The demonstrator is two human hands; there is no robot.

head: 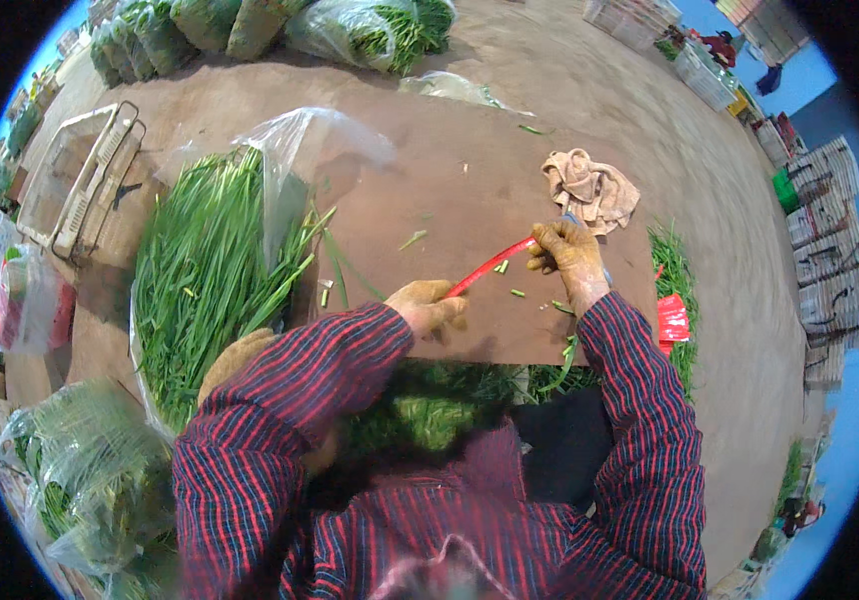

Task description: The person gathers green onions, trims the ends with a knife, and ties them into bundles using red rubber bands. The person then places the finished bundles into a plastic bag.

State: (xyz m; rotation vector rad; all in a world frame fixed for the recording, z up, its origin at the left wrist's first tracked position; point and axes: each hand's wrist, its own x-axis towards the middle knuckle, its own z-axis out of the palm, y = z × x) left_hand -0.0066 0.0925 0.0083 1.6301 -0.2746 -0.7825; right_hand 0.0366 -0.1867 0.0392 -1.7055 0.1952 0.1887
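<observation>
A narrow red strip [491, 268] is stretched at a slant over a brown work surface [399, 202]. My left hand [429, 306] pinches its lower end, and my right hand [568, 251] grips the upper end. Under the right hand lies a blue-grey object, mostly hidden. Just beyond that hand is a crumpled tan cloth [591, 191]. To the left, a large heap of long green leaf vegetables [204, 277], which look like garlic chives, lies in a clear plastic bag [287, 150]. Small cut stem pieces [518, 293] are scattered near the hands.
More red strips [673, 322] rest at the surface's right edge above green leaves [671, 262]. Cream plastic crates [69, 180] stand at the far left. Filled bags of greens [99, 480] sit at lower left, with several more along the back. Stacked crates [831, 255] line the right.
</observation>
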